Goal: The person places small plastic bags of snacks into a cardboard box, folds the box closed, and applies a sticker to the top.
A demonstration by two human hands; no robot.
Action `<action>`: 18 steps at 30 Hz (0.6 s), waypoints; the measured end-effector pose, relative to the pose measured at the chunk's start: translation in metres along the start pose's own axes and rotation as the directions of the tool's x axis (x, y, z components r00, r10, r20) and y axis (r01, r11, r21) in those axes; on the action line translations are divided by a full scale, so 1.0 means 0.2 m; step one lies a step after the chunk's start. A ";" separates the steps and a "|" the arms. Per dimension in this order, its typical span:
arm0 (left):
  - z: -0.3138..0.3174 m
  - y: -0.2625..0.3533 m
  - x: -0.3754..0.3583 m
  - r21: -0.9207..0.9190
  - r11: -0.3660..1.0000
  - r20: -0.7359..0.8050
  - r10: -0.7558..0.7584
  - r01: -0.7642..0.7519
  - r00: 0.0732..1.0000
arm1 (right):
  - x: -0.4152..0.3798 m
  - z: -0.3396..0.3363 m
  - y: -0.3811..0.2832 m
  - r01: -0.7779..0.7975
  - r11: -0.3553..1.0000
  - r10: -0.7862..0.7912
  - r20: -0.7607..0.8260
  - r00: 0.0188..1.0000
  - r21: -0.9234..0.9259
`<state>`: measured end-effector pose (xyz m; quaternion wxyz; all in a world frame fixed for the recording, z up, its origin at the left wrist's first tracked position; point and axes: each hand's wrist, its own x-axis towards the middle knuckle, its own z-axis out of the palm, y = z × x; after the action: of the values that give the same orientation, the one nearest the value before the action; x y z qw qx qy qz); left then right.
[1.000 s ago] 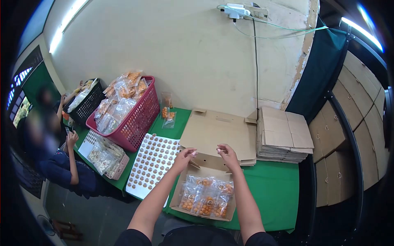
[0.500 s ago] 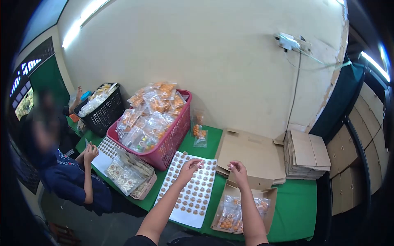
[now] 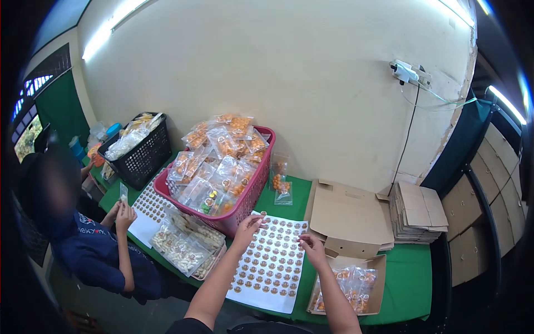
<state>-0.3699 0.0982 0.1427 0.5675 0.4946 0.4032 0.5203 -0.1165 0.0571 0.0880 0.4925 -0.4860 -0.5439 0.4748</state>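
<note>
A white sheet of round brown stickers point(image 3: 270, 261) lies on the green-covered table in front of me. My left hand point(image 3: 249, 229) is over its upper left part, thumb and fingers drawn together in a pinch; what they hold, if anything, is too small to name. Over the sheet's right edge is my right hand point(image 3: 312, 247), also with fingertips pinched, and I cannot make out anything between them. Just below it stands an open cardboard box point(image 3: 380, 284) with clear packets of orange balls point(image 3: 356, 286) inside, partly hidden by my right forearm.
Behind the sheet is a pink basket point(image 3: 257, 186) heaped with packets. Two packets point(image 3: 282, 192) lie beside it. A cardboard piece point(image 3: 350, 211) and stacked flat boxes point(image 3: 418, 214) are at right. At left, a person point(image 3: 105, 256) holds a small packet near another sticker sheet point(image 3: 146, 214).
My view has shifted, so the table things appear moved. My left hand has gone to the sheet's upper left, and my right hand from near the cardboard to the sheet's right edge.
</note>
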 end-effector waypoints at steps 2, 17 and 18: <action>0.01 -0.04 -0.01 -0.004 1.000 0.009 -0.016 0.016 1.000 | -0.03 -0.01 -0.02 -0.018 1.000 0.018 0.001 1.000 -0.016; 0.38 -0.93 -0.02 0.135 0.915 0.141 -0.397 0.380 0.907 | -0.49 -1.24 0.53 -0.316 0.928 0.096 -0.692 0.715 -0.198; 0.43 -0.98 -0.03 0.156 0.896 0.148 -0.437 0.415 0.887 | -0.53 -1.29 0.52 -0.331 0.901 0.015 -0.742 0.671 -0.281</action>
<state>-0.2499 0.0858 -0.0332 0.6710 0.4717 0.4800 0.3111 0.1524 -0.0314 -0.0076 0.5102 -0.7718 -0.3390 0.1706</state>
